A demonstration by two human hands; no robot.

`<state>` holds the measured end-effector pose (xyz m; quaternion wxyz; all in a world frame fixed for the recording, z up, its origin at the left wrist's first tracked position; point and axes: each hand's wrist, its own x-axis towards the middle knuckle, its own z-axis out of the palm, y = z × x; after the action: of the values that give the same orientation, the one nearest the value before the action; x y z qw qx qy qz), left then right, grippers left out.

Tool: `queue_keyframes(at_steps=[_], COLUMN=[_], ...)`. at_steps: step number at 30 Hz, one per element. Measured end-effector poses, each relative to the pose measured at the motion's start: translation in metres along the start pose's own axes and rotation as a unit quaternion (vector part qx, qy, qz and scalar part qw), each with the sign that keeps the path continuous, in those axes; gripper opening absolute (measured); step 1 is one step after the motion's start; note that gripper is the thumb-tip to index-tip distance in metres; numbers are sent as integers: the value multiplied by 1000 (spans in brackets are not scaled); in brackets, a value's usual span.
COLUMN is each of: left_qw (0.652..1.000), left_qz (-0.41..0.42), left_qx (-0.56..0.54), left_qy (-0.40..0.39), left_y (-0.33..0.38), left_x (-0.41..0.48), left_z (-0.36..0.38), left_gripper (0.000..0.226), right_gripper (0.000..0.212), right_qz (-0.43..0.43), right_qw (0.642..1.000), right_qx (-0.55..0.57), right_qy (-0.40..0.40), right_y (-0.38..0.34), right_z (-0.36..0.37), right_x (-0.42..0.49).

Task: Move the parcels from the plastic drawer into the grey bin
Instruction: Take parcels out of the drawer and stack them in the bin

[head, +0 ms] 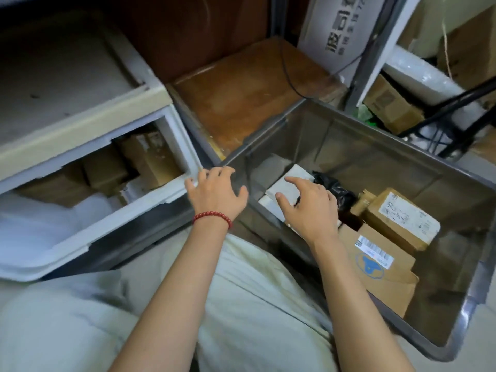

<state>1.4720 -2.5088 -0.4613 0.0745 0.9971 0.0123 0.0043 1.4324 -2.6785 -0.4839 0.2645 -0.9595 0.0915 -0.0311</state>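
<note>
While brown boxes [150, 157] lay in the plastic drawer [185, 146] at nine o'clock, the left hand [217, 194] hovered beside it, spread and empty. The grey bin [375, 157] at three o'clock held cartons [402, 218], a black bag [332, 189] and a white parcel [279, 183], the right hand [311, 208] loosely open above it.

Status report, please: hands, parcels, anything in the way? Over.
Left hand open at plastic drawer corner. Right hand open over white parcel in grey bin. Brown parcels lie in drawer. Nothing blocking the way.
</note>
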Motion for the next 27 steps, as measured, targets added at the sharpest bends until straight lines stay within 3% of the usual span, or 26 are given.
queue_keyframes(at_steps=[5,12,16,22,27], left_qw=[990,982,977,980,978], left_qz=[-129,-188,-209,-195,-206], left_qx=[-36,-9,3,39,0], left_qy=[47,34,32,-12,-34], left_y=[-70,-147,-177,-196,-204], left_x=[-27,-42,-31,2,45], left_z=[-17,-28,-23,6,27], left_gripper=[47,50,53,57,60], right_gripper=[44,46,47,59,53], right_qz=[-124,-225,-252,-254,-236], right_qw=[992,965,952,936,931], right_qx=[0,36,52,-16,-57], right_qy=[-29,-126,-168,-243,-274], right_y=[-59,-122,-151,-188,-197], right_z=[13,45,70,119,152], right_x=[-2,16,31,64,94])
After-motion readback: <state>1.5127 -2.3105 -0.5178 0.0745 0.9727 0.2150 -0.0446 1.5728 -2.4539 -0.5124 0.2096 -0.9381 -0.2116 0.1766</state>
